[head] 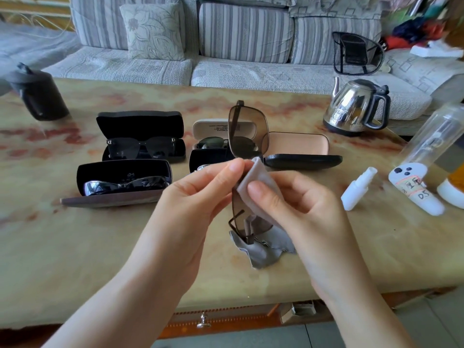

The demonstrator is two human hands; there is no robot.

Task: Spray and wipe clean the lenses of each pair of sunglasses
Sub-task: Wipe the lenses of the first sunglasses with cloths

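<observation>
Sunglasses (247, 131) with brown lenses, held up over the table (100, 247), turned on end with one lens on top and the other below. Left hand (198, 197) pinching them near the middle, thumb and finger tight together. Right hand (298, 197) pinching a grey cloth (261, 182) round the lower lens, thumb pressed on the front. Rest of the cloth hanging down below the hands; hard to tell whether touching the tabletop. Behind the hands, open cases in a bunch: black case (138, 124) with dark glasses (140, 148) inside, shiny pair (120, 184) in a second black case (105, 172) nearer the left edge, white case (213, 125) with a green pair (208, 144), tan-lined case (298, 144) just right of that. Small white spray bottle (357, 188) lying on its side to the right, well apart from both hands. Silver kettle (356, 109) farther back on the right. Striped sofa (238, 33) past the table.
</observation>
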